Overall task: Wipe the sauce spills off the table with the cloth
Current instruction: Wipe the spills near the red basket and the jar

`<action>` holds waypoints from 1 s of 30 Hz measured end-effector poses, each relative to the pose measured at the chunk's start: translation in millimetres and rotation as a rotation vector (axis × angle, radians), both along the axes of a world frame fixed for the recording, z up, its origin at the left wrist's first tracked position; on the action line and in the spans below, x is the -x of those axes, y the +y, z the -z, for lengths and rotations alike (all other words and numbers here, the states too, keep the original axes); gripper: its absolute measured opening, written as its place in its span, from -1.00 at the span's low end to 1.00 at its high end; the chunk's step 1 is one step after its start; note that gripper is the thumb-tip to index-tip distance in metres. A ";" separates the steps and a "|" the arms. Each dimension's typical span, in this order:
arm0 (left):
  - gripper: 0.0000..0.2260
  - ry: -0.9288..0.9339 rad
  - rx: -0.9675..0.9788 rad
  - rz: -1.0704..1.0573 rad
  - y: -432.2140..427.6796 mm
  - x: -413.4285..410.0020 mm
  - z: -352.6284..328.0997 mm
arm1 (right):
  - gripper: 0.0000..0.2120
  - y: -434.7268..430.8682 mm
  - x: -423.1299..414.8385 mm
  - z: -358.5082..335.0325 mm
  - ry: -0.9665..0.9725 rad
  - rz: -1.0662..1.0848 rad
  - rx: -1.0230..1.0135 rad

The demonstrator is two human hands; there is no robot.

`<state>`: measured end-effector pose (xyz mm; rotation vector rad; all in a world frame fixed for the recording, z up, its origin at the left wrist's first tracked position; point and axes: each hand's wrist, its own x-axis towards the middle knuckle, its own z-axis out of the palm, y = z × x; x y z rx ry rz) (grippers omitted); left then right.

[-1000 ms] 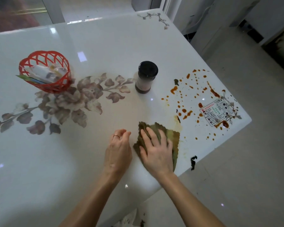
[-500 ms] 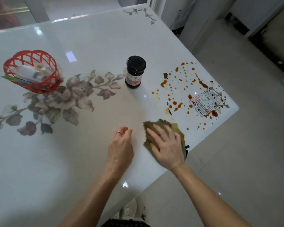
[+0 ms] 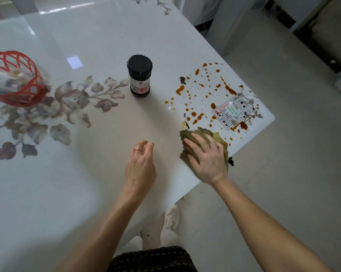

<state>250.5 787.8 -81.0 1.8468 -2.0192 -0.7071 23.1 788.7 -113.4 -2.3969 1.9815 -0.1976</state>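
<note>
Two bare hands rest on a glossy white table [image 3: 98,46]. Nearest, the left hand [image 3: 141,166] lies idle, fingers loosely curled, holding nothing. Just beside it, the right hand [image 3: 207,157] presses flat, fingers spread, on a green cloth [image 3: 214,135] near the table's edge. Beyond lie orange sauce spills [image 3: 197,116] around a printed sticker [image 3: 232,111]. Farther back stand a dark-lidded jar [image 3: 139,76] and a red basket [image 3: 18,79].

right hand [image 3: 207,160] flat, left hand [image 3: 141,167] loosely curled

dark-lidded jar [image 3: 139,76] upright; red basket [image 3: 14,79] far left; sticker [image 3: 233,111] at corner.
</note>
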 end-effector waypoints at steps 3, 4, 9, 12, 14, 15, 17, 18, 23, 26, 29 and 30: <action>-0.56 -0.022 -0.013 -0.060 0.8 6.6 0.7 | -0.51 0.8 -6.4 1.8 -0.011 0.107 0.011; -0.55 -0.033 -0.012 -0.071 0.7 10.9 -0.3 | -0.51 7.0 -12.4 2.9 -0.023 0.090 0.019; -0.52 -0.087 0.000 -0.111 -6.9 32.3 -3.3 | -0.57 20.7 18.4 12.9 -0.037 -0.332 0.089; -0.52 -0.107 0.009 -0.143 -12.8 39.0 -3.5 | -0.61 -4.1 56.5 14.5 -0.004 -0.342 0.153; -0.52 -0.121 0.016 -0.172 -15.8 44.2 -2.6 | -0.61 -17.0 72.5 12.9 -0.028 -0.219 0.149; -0.52 -0.133 0.020 -0.177 -17.6 47.0 -2.0 | -0.61 -18.7 73.2 12.3 -0.051 -0.160 0.144; -0.52 -0.148 0.022 -0.188 -21.7 52.8 -1.5 | -0.60 -9.6 59.3 13.4 -0.105 -0.076 0.144; -0.51 -0.152 0.020 -0.200 -23.8 55.3 -1.1 | -0.61 -1.4 50.3 14.9 -0.123 -0.077 0.144; -0.52 -0.215 0.003 -0.202 -24.5 57.4 -2.7 | -0.75 -1.7 70.7 19.7 -0.110 -0.442 0.226; -0.51 -0.237 0.001 -0.184 -24.0 56.2 -0.4 | -0.74 -28.6 93.5 17.2 -0.095 -0.334 0.222; -0.50 -0.229 -0.011 -0.202 -24.3 59.3 0.1 | -0.68 -31.7 86.5 13.0 -0.156 -0.149 0.173; -0.49 -0.221 -0.015 -0.206 -23.6 60.1 -0.3 | -0.67 -26.4 77.1 12.6 -0.174 -0.143 0.164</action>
